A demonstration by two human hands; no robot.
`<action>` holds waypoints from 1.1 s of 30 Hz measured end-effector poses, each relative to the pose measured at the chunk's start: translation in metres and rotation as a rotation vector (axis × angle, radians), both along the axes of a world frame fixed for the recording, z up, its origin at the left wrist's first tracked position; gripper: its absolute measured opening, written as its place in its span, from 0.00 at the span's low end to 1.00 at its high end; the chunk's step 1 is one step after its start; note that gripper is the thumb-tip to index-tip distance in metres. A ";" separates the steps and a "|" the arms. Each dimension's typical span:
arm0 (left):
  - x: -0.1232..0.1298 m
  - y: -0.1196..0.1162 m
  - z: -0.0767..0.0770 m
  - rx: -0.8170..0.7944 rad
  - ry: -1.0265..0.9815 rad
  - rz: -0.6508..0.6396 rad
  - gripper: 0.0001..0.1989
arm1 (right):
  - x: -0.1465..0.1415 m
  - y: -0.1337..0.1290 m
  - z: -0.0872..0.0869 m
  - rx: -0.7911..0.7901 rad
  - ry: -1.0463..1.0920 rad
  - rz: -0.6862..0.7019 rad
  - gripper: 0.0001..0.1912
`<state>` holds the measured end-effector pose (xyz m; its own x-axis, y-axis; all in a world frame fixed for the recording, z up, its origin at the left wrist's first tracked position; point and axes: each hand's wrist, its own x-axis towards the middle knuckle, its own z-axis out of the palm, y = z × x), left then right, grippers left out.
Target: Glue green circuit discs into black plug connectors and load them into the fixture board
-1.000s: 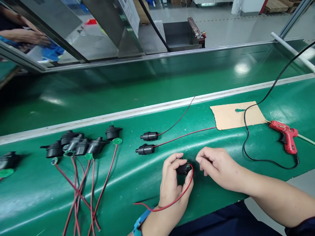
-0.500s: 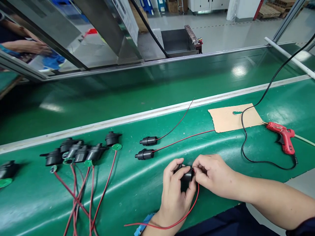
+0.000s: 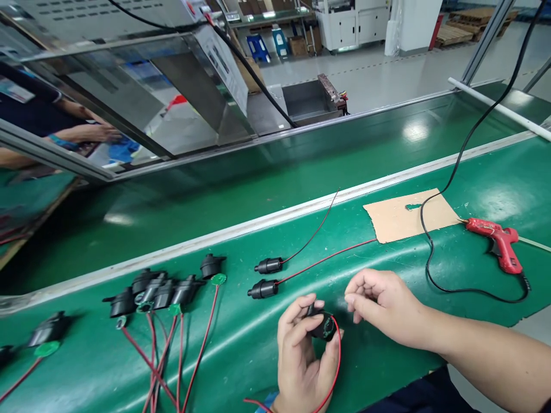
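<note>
My left hand (image 3: 303, 350) is closed around a black cylindrical plastic part (image 3: 321, 326) near the front of the bench. The part's round end is turned toward the right and shows a green face. From that end a red wire (image 3: 338, 361) curves down past my left wrist. To the right of the part, apart from it, my right hand (image 3: 379, 301) has its thumb and fingertips pinched together; whatever they hold, if anything, is too small to make out. Beyond my left hand lie two similar black parts (image 3: 263, 289) with thin red wires.
A red glue gun (image 3: 495, 241) lies at the right, its nozzle at a piece of cardboard (image 3: 404, 223); its black cord (image 3: 430, 252) loops nearby. At the left sit several black parts (image 3: 163, 292) with green ends and red wires. Behind a frame, another person's hands (image 3: 92, 132) are visible.
My right hand has drawn away from the black part to the right. The part's green end now shows. The camera view has shifted, so the bench appears lower and further right.
</note>
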<state>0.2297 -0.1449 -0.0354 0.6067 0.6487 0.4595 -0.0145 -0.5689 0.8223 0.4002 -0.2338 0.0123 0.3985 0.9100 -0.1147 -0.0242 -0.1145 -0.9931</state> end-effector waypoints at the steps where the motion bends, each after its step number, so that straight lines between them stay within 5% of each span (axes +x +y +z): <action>1: 0.000 0.001 0.000 0.025 -0.002 -0.005 0.18 | -0.001 0.000 0.001 0.007 0.010 0.029 0.03; 6: 0.001 0.005 0.000 0.198 -0.057 -0.022 0.20 | -0.004 -0.004 0.007 0.034 0.019 0.120 0.06; 20: -0.001 0.004 0.004 0.459 0.025 0.012 0.17 | -0.007 -0.009 0.014 0.110 -0.287 0.089 0.05; 33: 0.002 0.001 0.008 0.519 0.070 0.082 0.16 | -0.014 -0.012 0.006 0.224 -0.719 0.050 0.07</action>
